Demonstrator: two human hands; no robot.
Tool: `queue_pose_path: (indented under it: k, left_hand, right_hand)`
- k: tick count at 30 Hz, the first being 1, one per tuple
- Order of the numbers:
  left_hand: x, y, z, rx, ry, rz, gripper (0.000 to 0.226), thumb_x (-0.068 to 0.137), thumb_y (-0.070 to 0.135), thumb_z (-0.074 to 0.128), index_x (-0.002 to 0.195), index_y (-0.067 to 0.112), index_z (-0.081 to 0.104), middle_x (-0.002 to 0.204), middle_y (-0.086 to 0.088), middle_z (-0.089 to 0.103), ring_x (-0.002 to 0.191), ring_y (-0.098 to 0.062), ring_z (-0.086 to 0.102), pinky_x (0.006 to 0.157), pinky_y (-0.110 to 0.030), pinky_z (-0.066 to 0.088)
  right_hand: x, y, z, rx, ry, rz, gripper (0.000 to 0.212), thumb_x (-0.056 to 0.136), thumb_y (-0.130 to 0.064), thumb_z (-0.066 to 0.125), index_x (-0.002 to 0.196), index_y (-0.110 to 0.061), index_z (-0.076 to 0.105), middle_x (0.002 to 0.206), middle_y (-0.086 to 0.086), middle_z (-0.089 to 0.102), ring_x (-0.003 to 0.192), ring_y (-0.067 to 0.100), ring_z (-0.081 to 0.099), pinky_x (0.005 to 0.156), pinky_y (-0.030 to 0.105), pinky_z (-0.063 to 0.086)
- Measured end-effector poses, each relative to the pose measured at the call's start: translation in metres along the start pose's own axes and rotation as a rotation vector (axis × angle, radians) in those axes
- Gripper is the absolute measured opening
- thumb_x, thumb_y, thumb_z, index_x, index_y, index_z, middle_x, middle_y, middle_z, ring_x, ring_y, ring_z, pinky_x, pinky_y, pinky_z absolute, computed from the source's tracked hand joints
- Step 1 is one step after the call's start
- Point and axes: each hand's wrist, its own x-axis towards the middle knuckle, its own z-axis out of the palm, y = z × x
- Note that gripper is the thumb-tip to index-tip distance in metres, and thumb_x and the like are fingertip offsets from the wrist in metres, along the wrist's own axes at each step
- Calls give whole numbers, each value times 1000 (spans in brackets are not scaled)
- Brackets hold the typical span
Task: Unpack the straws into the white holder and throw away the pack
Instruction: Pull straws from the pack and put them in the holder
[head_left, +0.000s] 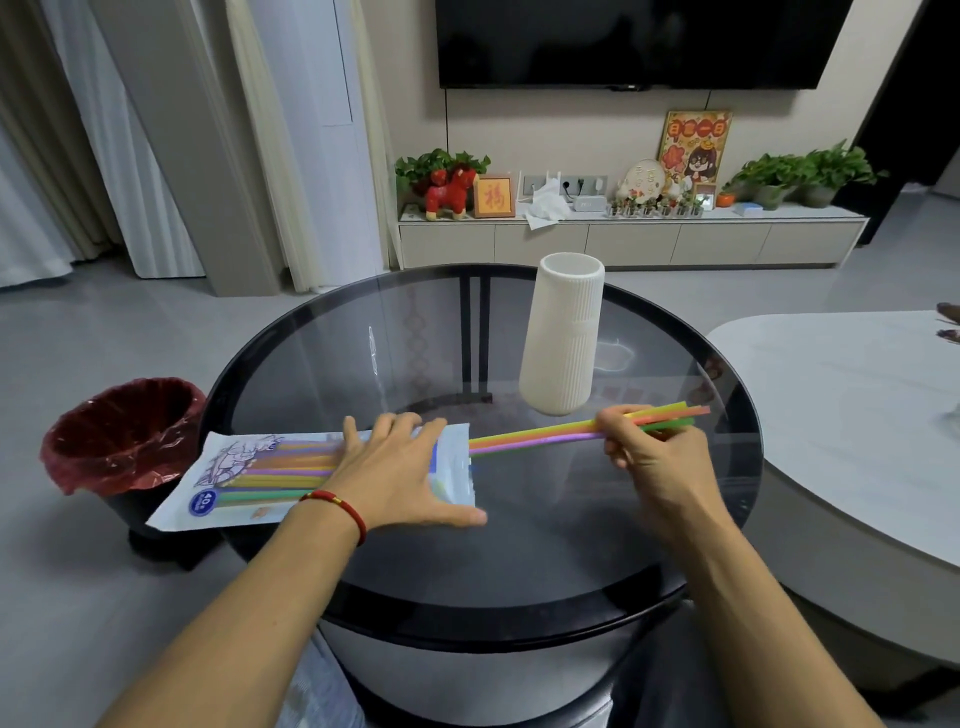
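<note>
Head cam: multicolour straws (540, 435) half out of pack (244, 475), right-hand fingers (618, 431) clamped on them.

Round dark glass bench (519, 561). On it: white holder (563, 338), upright, toward the far side; straw pack (249, 475), lying flat at the left edge, its left end overhanging the rim.

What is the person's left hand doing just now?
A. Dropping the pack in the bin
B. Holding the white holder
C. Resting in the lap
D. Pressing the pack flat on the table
D: the left hand lies spread on the pack, pinning it to the table, while the right hand grips a bunch of straws that stick out of its open end.
</note>
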Motion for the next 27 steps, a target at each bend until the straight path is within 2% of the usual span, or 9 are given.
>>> queue_pose_path:
  k: [2,4,6,8,13,16,18,24,27]
  left_hand:
    - [3,12,-2,-109,79,64,110,60,100,27,150,37,24,154,10,32,143,-18,27,116,-66,14]
    - [9,25,-1,-162,129,146,78,81,83,32,145,37,34,148,10,39,139,-17,32,116,-60,20]
    - [13,37,4,-129,124,201,42,95,62,35,122,32,47,133,8,48,129,-18,38,113,-54,25]
    - [15,47,8,-98,114,225,23,102,49,33,102,28,43,112,7,49,114,-20,44,106,-48,31]
    - [20,68,12,-146,201,316,24,104,45,33,94,24,39,94,9,43,101,-22,48,98,-41,34]
    - [21,64,14,-194,157,266,39,99,54,39,124,25,47,123,6,53,124,-21,44,108,-45,30]
    - [20,53,13,-207,174,151,53,97,60,34,141,30,39,140,6,47,135,-19,35,115,-52,22]
    - [13,37,24,-115,6,-77,57,96,62,24,145,34,28,147,1,37,141,-23,24,112,-72,7]
    - [13,43,27,-118,-10,-86,57,95,62,23,145,35,27,144,0,39,139,-23,26,110,-73,6]
  right_hand:
    - [0,-5,-6,38,-30,-21,27,71,-36,88,83,-12,84,64,6,69,57,13,61,50,20,51]
    - [-3,-11,-8,58,-87,-60,26,75,-37,90,85,-14,84,65,3,68,59,11,61,51,19,50]
    - [-6,-18,-8,107,-83,-83,34,72,-47,94,87,-18,84,69,-3,71,64,8,64,57,17,53]
    - [-8,-24,-5,174,-90,-87,38,69,-51,94,89,-20,83,74,-6,73,66,6,67,60,16,54]
    - [-15,-16,36,-136,-167,-63,31,90,-39,77,75,-12,73,51,0,59,42,12,48,42,21,38]
    - [-8,-37,41,-388,-105,-158,32,98,-25,68,71,-8,74,49,6,64,40,14,56,41,24,46]
    - [8,-67,32,-563,-40,-236,33,97,-25,66,67,-14,75,48,2,67,38,8,58,42,20,49]
    - [32,-88,34,-917,-124,-339,30,96,-22,71,69,-9,75,48,-8,64,41,5,64,46,13,51]
    - [25,-67,39,-962,-196,-312,32,97,-20,70,71,-2,75,51,-2,64,41,7,59,56,31,58]
